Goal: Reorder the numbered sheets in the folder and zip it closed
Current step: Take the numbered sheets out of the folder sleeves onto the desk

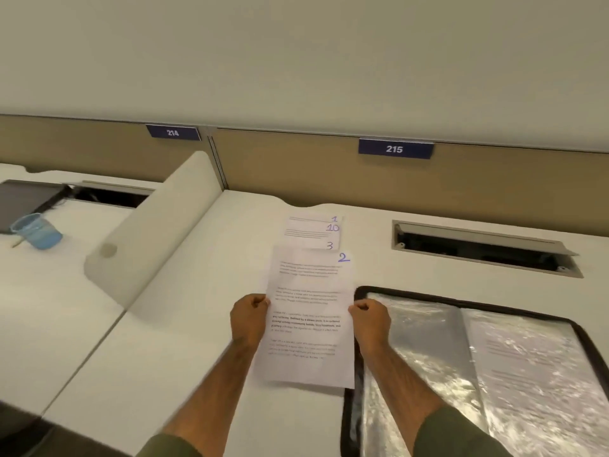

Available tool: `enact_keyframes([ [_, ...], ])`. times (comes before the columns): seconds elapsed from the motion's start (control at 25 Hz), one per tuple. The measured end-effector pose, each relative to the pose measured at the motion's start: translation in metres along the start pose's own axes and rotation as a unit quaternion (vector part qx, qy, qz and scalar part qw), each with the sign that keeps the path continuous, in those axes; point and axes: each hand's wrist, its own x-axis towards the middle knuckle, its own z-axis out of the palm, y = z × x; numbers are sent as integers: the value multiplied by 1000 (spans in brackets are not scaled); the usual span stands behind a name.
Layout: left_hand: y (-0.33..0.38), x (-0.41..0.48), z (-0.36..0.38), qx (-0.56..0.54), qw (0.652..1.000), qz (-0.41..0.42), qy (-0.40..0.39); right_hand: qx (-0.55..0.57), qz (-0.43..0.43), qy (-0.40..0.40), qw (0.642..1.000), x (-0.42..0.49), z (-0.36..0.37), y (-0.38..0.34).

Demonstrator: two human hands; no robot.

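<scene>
Left hand [249,316] and right hand [370,319] each pinch a side edge of sheet 2 [309,324], held just left of the open folder [421,338]. Dropped on the pile [313,232] beyond the folder's far-left corner, which shows 1, 10, 3, it would likely land out of order.

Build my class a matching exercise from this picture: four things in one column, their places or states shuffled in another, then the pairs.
1. white printed sheet marked 2
2. black zip folder with clear plastic sleeves
3. blue plastic cup
4. fanned white sheets marked 1, 10 and 3

A. lies open on the right of the white desk
B. lie flat near the desk's back edge
C. gripped at its side edges by the left hand and right hand
D. sits on the neighbouring desk, far left

Pairs: 1-C, 2-A, 3-D, 4-B
</scene>
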Motion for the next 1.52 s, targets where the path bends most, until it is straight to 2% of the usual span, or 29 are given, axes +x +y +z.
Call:
enact_keyframes([
  [0.16,-33,14,-25,56,998,-6,-12,-32,26,12,999,-29,41,9],
  [0.32,-45,23,-33,75,997,-3,-36,-67,46,-8,997,-33,61,11],
  [0.72,-60,33,-40,162,985,-9,-64,-106,72,7,992,-31,80,15],
  [1.0,-73,33,-44,188,981,3,-39,-131,60,20,989,-38,81,14],
  [1.24,-74,19,-34,185,979,85,-11,-127,37,80,988,-49,68,12],
  [1.52,-43,-35,17,188,960,185,-94,-141,-35,166,975,-64,6,33],
])
